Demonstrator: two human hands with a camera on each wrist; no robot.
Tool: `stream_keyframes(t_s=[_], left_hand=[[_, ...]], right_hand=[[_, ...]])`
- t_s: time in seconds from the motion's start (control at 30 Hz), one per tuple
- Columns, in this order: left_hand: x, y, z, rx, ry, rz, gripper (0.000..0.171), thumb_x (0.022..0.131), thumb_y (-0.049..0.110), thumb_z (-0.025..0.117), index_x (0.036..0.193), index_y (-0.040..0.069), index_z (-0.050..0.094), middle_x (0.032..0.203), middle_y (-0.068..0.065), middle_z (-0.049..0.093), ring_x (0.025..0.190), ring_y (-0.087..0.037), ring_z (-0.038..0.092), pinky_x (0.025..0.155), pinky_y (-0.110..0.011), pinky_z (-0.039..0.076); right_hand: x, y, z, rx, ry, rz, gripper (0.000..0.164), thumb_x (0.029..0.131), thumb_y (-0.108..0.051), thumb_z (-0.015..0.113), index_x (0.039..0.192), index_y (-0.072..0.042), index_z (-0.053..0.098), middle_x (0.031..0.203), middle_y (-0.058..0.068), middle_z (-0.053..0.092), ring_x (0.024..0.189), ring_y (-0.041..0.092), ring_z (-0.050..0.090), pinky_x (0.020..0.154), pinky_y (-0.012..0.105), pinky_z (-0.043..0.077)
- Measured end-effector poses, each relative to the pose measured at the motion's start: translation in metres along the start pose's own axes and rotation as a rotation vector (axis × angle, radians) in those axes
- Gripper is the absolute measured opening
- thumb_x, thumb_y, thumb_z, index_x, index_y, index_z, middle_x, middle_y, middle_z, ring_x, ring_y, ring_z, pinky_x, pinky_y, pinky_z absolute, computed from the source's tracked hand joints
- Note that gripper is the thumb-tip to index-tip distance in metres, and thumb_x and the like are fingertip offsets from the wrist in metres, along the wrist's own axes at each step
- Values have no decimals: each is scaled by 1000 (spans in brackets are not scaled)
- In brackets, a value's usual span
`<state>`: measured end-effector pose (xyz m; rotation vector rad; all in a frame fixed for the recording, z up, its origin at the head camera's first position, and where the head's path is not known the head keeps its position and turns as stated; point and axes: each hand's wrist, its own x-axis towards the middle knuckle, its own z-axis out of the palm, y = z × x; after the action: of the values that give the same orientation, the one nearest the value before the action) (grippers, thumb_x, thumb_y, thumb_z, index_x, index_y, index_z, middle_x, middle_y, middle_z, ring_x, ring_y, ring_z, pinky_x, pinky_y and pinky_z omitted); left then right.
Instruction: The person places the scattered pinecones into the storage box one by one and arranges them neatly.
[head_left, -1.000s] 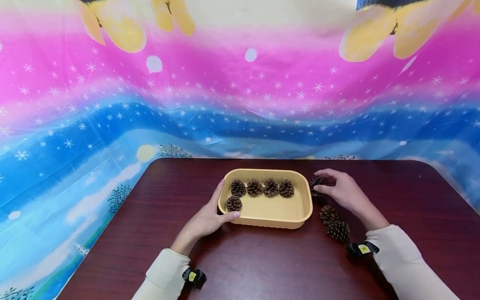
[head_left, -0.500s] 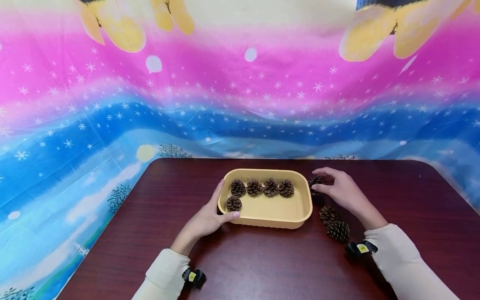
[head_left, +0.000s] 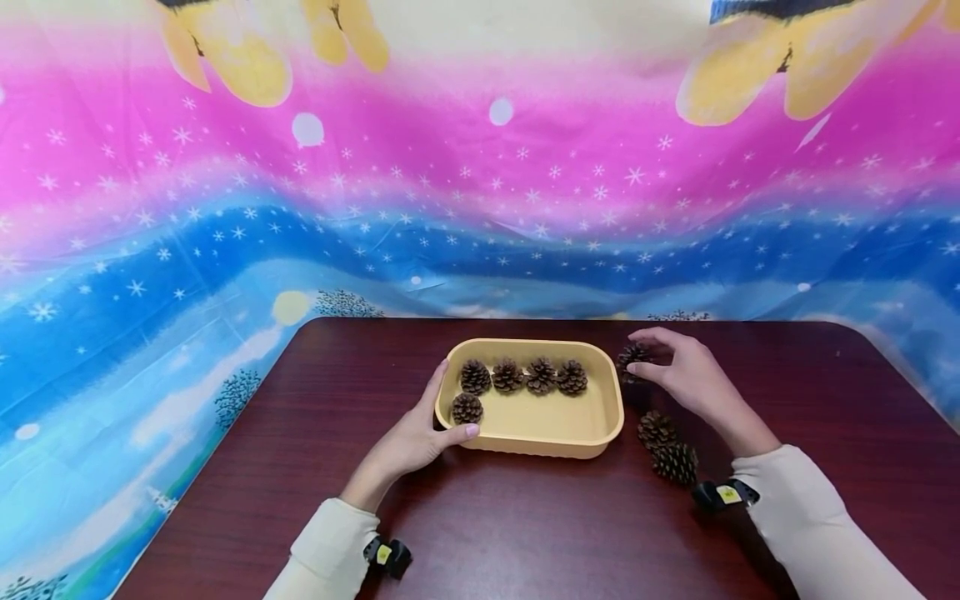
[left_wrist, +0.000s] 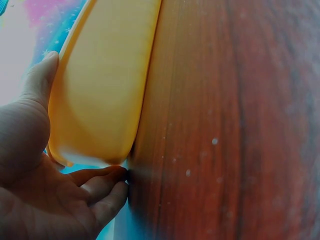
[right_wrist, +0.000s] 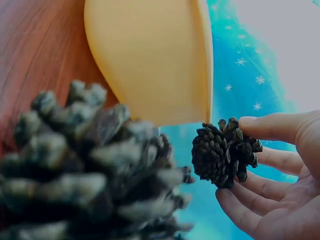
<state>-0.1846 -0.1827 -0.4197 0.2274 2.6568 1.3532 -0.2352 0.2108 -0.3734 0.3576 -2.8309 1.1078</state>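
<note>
My left hand grips the left end of a yellow plastic container, its thumb over the near rim. Several brown pine cones sit in a row along the container's far side. One more pine cone lies at the near left corner inside. Just right of the container, my right hand pinches a pine cone between thumb and fingers. In the right wrist view this cone is seen beyond another, blurred pine cone that fills the lower left.
Two pine cones, a farther one and a nearer one, lie close together on the dark red wooden table, below the right hand. A patterned cloth backdrop hangs behind the table's far edge.
My right hand has lifted and tilted its pine cone slightly, and more of the cone shows. The left hand and the container stay in place.
</note>
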Motion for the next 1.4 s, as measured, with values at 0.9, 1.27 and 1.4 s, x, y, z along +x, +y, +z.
stream_keyframes(t_s=[0.9, 1.27, 1.4], left_hand=[[1, 1, 0, 8, 5, 16, 112, 90, 43, 82, 169, 39, 4, 157, -25, 49, 133, -40, 57, 112, -62, 41], [-1, 1, -1, 16, 0, 18, 112, 90, 45, 82, 169, 40, 3, 157, -25, 50, 133, -40, 57, 111, -62, 42], [-1, 1, 0, 10, 5, 15, 111, 90, 44, 82, 169, 39, 4, 157, -26, 50, 132, -40, 58, 111, -62, 42]], right_hand=[[-5, -56, 26, 20, 39, -194, 48, 91, -4, 78, 137, -7, 66, 134, 20, 70, 114, 39, 67, 100, 60, 50], [-2, -71, 50, 47, -19, -280, 47, 89, -3, 80, 134, -8, 67, 137, 16, 69, 107, 37, 70, 99, 58, 53], [1, -76, 62, 36, -27, -344, 43, 87, -3, 82, 128, -5, 69, 129, 15, 72, 120, 39, 67, 102, 58, 52]])
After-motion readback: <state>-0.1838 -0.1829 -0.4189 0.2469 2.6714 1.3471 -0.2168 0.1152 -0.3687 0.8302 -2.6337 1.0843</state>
